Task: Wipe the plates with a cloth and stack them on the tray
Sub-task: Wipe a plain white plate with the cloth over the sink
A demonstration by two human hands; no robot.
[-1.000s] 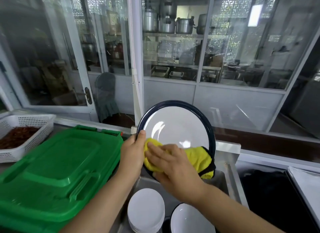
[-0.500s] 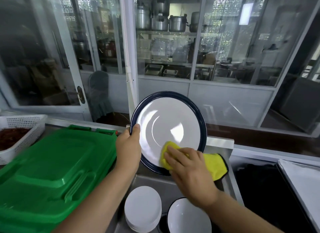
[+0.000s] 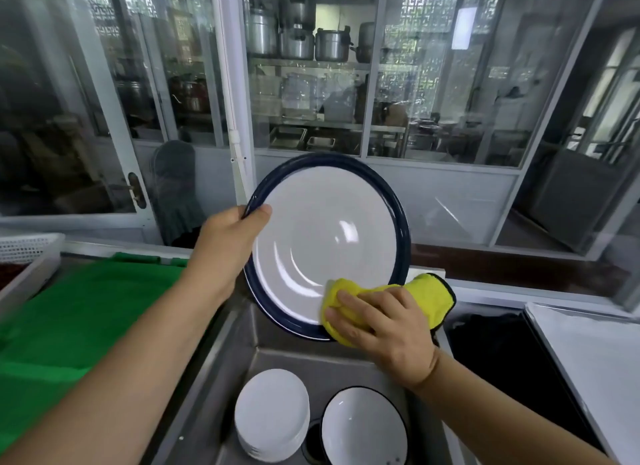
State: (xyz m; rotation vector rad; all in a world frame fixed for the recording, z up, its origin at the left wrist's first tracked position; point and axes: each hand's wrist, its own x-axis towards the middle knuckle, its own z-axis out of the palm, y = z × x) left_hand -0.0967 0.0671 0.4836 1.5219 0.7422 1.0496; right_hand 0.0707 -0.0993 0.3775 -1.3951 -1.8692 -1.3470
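Note:
A large white plate with a dark blue rim [image 3: 325,236] is held upright above a steel sink [image 3: 287,357], face toward me. My left hand [image 3: 228,246] grips its left rim, thumb on the face. My right hand [image 3: 384,329] presses a yellow cloth [image 3: 426,295] against the plate's lower right edge. Down in the sink stand a stack of small white plates [image 3: 272,418] and a white bowl with a dark rim [image 3: 363,428].
A green plastic crate lid [image 3: 72,312] lies left of the sink, with a white basket [image 3: 27,250] beyond it. A pale flat tray [image 3: 595,364] sits at the right beside a dark basin [image 3: 505,353]. Glass partitions stand behind the counter.
My right hand has slid the yellow cloth from the plate's lower left across to its lower right. My left hand's grip has shifted higher on the left rim.

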